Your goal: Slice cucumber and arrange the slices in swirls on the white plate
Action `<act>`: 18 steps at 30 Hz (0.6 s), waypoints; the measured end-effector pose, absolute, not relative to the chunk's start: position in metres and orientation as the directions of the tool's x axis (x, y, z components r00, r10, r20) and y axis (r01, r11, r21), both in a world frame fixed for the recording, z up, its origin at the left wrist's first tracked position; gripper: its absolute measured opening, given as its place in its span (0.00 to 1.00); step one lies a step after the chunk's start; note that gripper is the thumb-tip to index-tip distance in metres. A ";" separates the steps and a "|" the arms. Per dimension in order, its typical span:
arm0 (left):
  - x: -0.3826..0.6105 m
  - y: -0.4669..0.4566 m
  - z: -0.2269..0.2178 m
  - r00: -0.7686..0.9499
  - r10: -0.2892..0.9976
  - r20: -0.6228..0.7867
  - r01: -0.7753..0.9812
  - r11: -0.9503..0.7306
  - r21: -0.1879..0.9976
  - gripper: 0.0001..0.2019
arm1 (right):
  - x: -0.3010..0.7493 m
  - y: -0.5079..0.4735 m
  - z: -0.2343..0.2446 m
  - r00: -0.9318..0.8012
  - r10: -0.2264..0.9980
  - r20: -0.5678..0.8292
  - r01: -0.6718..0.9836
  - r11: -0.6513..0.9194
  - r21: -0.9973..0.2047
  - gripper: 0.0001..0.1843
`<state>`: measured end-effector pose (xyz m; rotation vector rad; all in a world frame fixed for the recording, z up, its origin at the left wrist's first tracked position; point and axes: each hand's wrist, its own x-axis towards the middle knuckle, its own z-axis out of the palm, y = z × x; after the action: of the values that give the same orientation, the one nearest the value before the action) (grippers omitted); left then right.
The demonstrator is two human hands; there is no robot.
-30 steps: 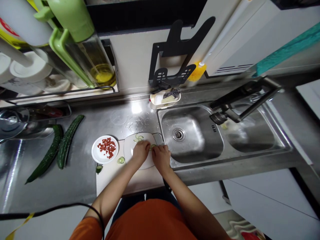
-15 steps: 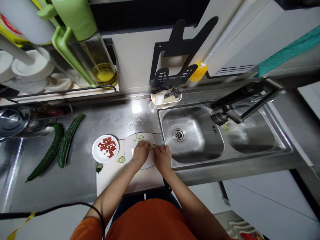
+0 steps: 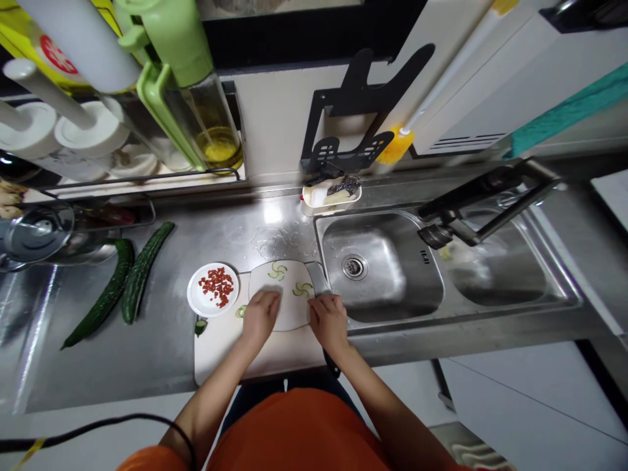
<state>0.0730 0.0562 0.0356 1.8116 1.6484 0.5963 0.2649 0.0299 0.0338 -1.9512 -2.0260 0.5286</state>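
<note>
A white plate (image 3: 289,315) with rounded corners lies on a pale cutting board (image 3: 230,356). On it sit two pinwheels of thin cucumber slices, one cucumber pinwheel (image 3: 277,271) at the top and another cucumber pinwheel (image 3: 303,289) at the right. My left hand (image 3: 261,318) hovers over the plate's left side, fingers curled together and slightly blurred. By the right rim is my right hand (image 3: 330,320), its fingers bunched; what either hand holds, if anything, is hidden. Loose cucumber slices (image 3: 240,311) lie just left of my left hand.
A round white plate (image 3: 195,306) of chopped red bits stands left, beside a cucumber end (image 3: 201,326). Two whole cucumbers (image 3: 140,281) lie farther left. A double steel sink (image 3: 383,261) with a dark faucet (image 3: 471,203) is at right. Bottles (image 3: 216,118) stand on the rack above.
Both hands have drawn back from the cucumber slices toward me, the left also leftward and the right toward the rim. Both pinwheels are now uncovered. The view has shifted slightly.
</note>
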 end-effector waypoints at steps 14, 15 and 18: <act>-0.004 -0.013 0.017 -0.340 0.933 -0.120 0.720 0.340 0.605 0.18 | 0.232 0.004 0.034 -0.218 0.976 -0.026 0.846 0.176 -0.504 0.11; -0.003 -0.012 0.017 -0.345 0.931 -0.119 0.710 0.342 0.616 0.18 | 0.230 0.003 0.034 -0.223 0.975 -0.018 0.844 0.184 -0.504 0.11; -0.002 -0.008 0.018 -0.364 0.922 -0.130 0.684 0.359 0.635 0.15 | 0.227 0.001 0.035 -0.232 0.973 -0.003 0.835 0.197 -0.513 0.11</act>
<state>-0.0018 -0.0085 0.0180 1.3937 2.1549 0.6735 0.2270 0.0014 0.0347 -1.7042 -2.1558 0.5987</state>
